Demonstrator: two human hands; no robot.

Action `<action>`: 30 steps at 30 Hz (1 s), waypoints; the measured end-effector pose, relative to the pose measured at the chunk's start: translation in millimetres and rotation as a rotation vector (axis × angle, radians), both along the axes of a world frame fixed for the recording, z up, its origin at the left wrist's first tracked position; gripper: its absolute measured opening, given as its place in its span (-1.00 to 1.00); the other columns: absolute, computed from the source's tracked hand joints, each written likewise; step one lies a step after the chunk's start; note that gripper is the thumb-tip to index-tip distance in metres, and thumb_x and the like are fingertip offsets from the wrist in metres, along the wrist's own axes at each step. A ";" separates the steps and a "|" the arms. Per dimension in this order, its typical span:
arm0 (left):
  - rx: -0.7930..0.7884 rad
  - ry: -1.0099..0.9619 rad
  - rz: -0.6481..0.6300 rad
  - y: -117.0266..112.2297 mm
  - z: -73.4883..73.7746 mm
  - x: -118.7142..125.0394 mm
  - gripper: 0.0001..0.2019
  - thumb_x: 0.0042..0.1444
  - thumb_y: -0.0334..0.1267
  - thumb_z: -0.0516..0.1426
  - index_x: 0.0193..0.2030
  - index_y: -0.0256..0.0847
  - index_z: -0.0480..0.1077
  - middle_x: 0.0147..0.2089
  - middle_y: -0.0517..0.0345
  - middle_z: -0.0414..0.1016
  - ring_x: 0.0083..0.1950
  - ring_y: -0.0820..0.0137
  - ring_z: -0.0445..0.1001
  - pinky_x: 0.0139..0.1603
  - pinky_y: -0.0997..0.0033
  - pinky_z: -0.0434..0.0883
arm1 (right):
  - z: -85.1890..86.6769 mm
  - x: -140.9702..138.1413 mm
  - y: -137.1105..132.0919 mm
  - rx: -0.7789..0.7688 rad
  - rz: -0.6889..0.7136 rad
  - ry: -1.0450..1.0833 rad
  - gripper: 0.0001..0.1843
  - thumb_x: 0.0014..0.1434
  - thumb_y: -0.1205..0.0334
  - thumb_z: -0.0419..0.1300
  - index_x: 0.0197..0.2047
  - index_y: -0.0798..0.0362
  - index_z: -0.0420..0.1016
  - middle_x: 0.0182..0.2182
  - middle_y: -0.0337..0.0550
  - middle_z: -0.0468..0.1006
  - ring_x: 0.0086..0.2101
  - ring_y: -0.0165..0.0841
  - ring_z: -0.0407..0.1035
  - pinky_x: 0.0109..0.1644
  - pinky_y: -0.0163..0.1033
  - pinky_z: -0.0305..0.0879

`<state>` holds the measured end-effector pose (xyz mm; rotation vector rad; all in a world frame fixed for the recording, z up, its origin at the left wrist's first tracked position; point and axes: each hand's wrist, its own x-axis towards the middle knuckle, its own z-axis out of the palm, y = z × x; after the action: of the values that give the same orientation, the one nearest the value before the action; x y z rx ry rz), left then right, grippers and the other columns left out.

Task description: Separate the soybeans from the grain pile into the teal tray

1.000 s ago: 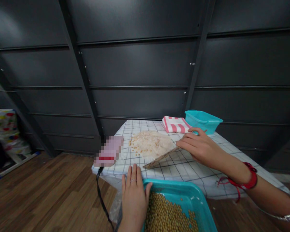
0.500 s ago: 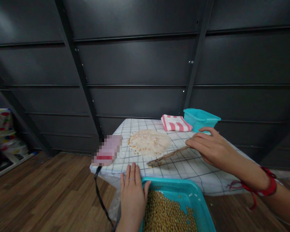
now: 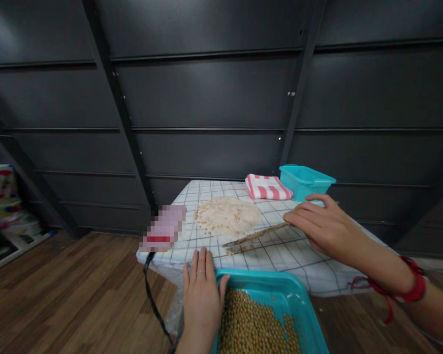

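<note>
My left hand lies flat at the near edge of the table, fingers stretched forward, its thumb by the left rim of a teal tray. Round greenish-brown beans fill much of that tray. Over the right half of the table, my right hand pinches one end of a thin brown stick. The stick slants down to the left, its far end just above a few yellow kernels. Beyond it spreads a pale grainy heap with yellow kernels mixed in and scattered along its left side.
A checked white cloth covers the table. At the back right are a folded pink-and-white striped towel and a second teal container. A blurred-out pink object with a black strap lies on the left edge. Dark panels stand behind.
The stick's far end has risen slightly and shifted a little left, showing more kernels below it. My left hand stays in place beside the tray.
</note>
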<state>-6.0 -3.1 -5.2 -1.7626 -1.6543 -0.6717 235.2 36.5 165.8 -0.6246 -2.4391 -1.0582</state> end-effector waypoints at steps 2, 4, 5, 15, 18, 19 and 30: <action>-0.015 -0.002 0.006 0.0 -0.3 -0.2 -0.51 0.14 -0.06 -0.15 0.03 -0.42 0.27 0.06 -0.18 0.37 0.10 0.10 0.28 -0.01 0.00 0.30 | -2.0 -1.0 2.5 0.012 -0.004 -0.002 -0.65 0.02 0.60 -0.15 -0.29 0.11 0.35 -0.47 -0.16 0.47 -0.39 -0.38 0.30 -0.13 -0.16 0.10; -0.020 -0.003 0.016 0.1 -0.3 -0.1 -0.51 0.14 -0.05 -0.15 0.02 -0.40 0.27 0.06 -0.16 0.37 0.10 0.11 0.28 0.01 0.00 0.29 | -4.5 -1.4 3.5 0.004 -0.007 -0.002 -0.65 0.03 0.60 -0.15 -0.30 0.11 0.36 -0.48 -0.16 0.46 -0.40 -0.38 0.30 -0.14 -0.16 0.10; -0.018 -0.006 0.018 0.1 -0.3 0.0 -0.51 0.14 -0.06 -0.15 0.02 -0.40 0.28 0.06 -0.16 0.37 0.10 0.11 0.28 0.01 0.00 0.29 | -5.5 -1.2 3.2 -0.007 -0.012 -0.003 -0.65 0.03 0.60 -0.15 -0.29 0.11 0.36 -0.48 -0.16 0.45 -0.40 -0.38 0.30 -0.14 -0.15 0.11; 0.000 -0.024 -0.001 0.6 -0.3 0.3 -0.52 0.14 -0.08 -0.14 0.01 -0.42 0.27 0.04 -0.18 0.38 0.09 0.11 0.29 -0.01 0.02 0.30 | -5.5 4.7 4.1 -0.019 -0.027 0.017 -0.66 0.07 0.58 -0.15 -0.27 0.09 0.34 -0.46 -0.17 0.47 -0.38 -0.39 0.31 -0.12 -0.16 0.11; -0.005 -0.031 0.000 0.5 -0.1 0.8 -0.52 0.15 -0.07 -0.15 0.01 -0.42 0.28 0.04 -0.18 0.38 0.09 0.11 0.29 0.00 0.02 0.29 | -9.8 5.3 8.9 -0.012 -0.025 0.014 -0.67 0.06 0.59 -0.15 -0.28 0.10 0.35 -0.46 -0.16 0.47 -0.38 -0.38 0.31 -0.13 -0.16 0.11; -0.011 -0.038 0.000 0.3 0.0 0.7 -0.52 0.15 -0.06 -0.15 0.01 -0.41 0.28 0.04 -0.17 0.38 0.10 0.12 0.29 0.01 0.02 0.29 | -10.7 5.7 9.2 -0.013 -0.021 0.014 -0.66 0.06 0.59 -0.15 -0.28 0.10 0.35 -0.46 -0.16 0.47 -0.38 -0.38 0.30 -0.13 -0.15 0.11; -0.044 0.001 0.015 1.4 -1.2 -2.8 -0.51 0.14 -0.04 -0.14 0.05 -0.36 0.25 0.07 -0.15 0.36 0.12 0.13 0.26 0.05 0.01 0.25 | -3.4 2.2 -5.8 -0.061 -0.006 -0.015 -0.66 0.09 0.57 -0.16 -0.28 0.08 0.35 -0.49 -0.21 0.44 -0.40 -0.41 0.28 -0.10 -0.16 0.10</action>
<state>-8.9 -1.7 -6.4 -1.7793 -1.6921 -0.6326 237.4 30.7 162.4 -0.6462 -2.4919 -0.9969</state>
